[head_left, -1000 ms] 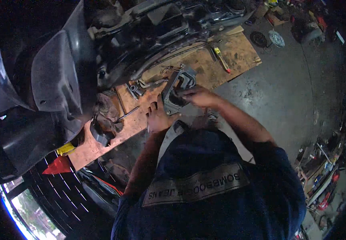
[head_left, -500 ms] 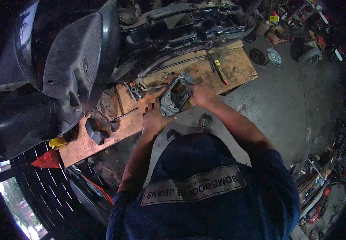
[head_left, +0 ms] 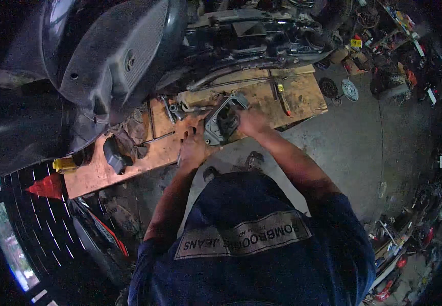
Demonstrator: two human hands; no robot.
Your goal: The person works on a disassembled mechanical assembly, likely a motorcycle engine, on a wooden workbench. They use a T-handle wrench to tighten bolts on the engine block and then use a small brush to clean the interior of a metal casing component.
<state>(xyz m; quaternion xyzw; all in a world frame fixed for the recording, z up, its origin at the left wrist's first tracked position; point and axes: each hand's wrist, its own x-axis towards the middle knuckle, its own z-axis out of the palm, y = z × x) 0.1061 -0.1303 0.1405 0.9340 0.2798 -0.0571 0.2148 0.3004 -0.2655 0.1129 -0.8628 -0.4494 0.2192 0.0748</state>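
Note:
A grey metal casing [head_left: 212, 125] with a raised rim and a dark hollow middle lies tilted at the near edge of the wooden board. My left hand [head_left: 194, 150] rests beside its lower left corner, fingers spread on the wood and thumb reaching along the casing's near end. At the casing's right side, my right hand [head_left: 253, 122] is closed, its fingertips over the dark hollow. What those fingers hold, if anything, is hidden. Just left of the casing are a metal fitting [head_left: 174, 109] and a thin rod [head_left: 160, 137].
The wooden board [head_left: 302, 97] carries a yellow-and-black handled tool [head_left: 283, 100], a dark cloth [head_left: 131, 130] and a black angular part [head_left: 116, 155]. Large black vehicle panels [head_left: 114, 61] overhang its far side. Cluttered parts lie on the floor at far right.
The whole view has shifted slightly. My right hand has moved a little inward over the casing's hollow, while my left hand stays at its corner.

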